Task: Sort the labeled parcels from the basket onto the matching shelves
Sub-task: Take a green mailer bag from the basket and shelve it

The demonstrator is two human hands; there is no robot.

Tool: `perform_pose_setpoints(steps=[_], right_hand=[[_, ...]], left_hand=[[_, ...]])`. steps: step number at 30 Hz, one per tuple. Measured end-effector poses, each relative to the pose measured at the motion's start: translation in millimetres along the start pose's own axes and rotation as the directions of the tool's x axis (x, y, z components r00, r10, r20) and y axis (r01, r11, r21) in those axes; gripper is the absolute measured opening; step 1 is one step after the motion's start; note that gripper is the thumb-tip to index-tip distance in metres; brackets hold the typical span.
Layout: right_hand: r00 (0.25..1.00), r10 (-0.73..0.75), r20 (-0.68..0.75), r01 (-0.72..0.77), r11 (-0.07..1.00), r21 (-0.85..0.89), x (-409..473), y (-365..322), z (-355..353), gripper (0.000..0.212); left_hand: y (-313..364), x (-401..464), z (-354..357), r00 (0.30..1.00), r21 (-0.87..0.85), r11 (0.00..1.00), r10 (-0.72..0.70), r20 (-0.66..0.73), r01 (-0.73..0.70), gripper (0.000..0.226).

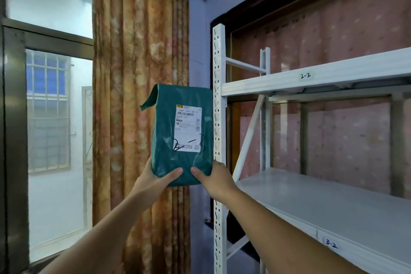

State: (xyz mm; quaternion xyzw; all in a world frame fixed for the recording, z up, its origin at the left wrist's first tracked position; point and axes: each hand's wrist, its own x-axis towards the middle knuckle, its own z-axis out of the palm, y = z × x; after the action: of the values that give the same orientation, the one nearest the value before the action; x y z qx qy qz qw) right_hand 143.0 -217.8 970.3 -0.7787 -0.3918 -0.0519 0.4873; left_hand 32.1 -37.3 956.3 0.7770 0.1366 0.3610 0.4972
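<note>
Your fingers are curled round the bottom edge of the green parcel: left hand grips its lower left corner, right hand its lower right, thumbs on the front face. You hold the parcel upright at about 12 o'clock from your hands, just left of the white shelf upright, with its shipping label facing you and a handwritten mark scrawled across the label's foot.

The shelf tagged 2-2 sits at 2 o'clock from the parcel; the shelf tagged 3-2 lies at 4 o'clock. The scrawl is hard to read, so the likeliest mistake is picking the wrong level. The wrapper looks slick and you hold only its base, so it could tip or slip. Swinging right, a corner may catch the upright.
</note>
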Motion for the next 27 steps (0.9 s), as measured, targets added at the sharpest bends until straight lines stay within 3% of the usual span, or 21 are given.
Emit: perform_pose_setpoints(steps=[2, 7, 11, 18, 23, 27], right_hand=[[0.999, 0.012, -0.035, -0.011, 1.0, 0.014, -4, 5, -8, 0.074], [0.998, -0.016, -0.056, 0.014, 0.999, -0.044, -24, -8, -49, 0.049], [0.993, 0.042, -0.107, -0.052, 0.994, -0.101, -41, -16, -75, 0.058], [0.974, 0.081, -0.213, -0.126, 0.971, -0.206, -110, -37, -120, 0.05], [0.933, 0.139, -0.333, -0.227, 0.943, -0.244, -180, -48, -154, 0.048], [0.877, 0.193, -0.439, -0.336, 0.9, -0.276, -248, -52, -191, 0.049]], left_hand=[[5, -4, 13, 1.0, -0.002, 1.0, 0.01, -0.001, -0.01, 0.098], [24, -12, 36, 0.997, -0.031, 0.996, 0.078, 0.012, -0.078, 0.104], [43, -19, 55, 0.989, -0.085, 0.988, 0.132, 0.061, -0.127, 0.1], [70, -48, 88, 0.97, -0.171, 0.975, 0.173, 0.168, -0.144, 0.106], [109, -113, 121, 0.948, -0.225, 0.961, 0.215, 0.233, -0.162, 0.091], [132, -163, 158, 0.892, -0.34, 0.928, 0.278, 0.355, -0.154, 0.105]])
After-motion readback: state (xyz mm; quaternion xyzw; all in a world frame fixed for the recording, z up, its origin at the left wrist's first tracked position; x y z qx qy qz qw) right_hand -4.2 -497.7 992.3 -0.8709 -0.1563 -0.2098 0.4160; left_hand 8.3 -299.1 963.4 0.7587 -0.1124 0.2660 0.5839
